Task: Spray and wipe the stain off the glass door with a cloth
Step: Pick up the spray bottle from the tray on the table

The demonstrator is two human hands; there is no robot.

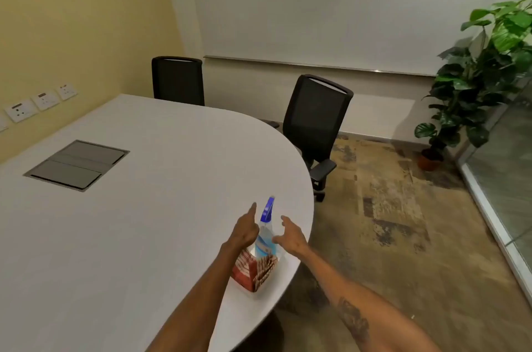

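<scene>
1. We find the task at its opening step: fetching the tools. Nothing has been sprayed or wiped so far as we can judge.
2. The bottle stands upright on the table, near its rounded edge. Its blue trigger head is at the top.
3. The cloth, red and white, lies bunched at the foot of the bottle, touching it or very nearly; we cannot tell which.
4. The left hand is just left of the bottle, fingers spread wide and empty. Whether it brushes the bottle we cannot tell.
5. The right hand is just right of the bottle, fingers curled and apart, holding nothing, with a small gap to the bottle's body.
6. The glass door runs well to the right of the bottle, across open floor. No stain can be made out on it from here.
7. In our judgement the next move calls for one hand to close round the bottle's neck and the other to gather the cloth, then a turn toward the door.
</scene>
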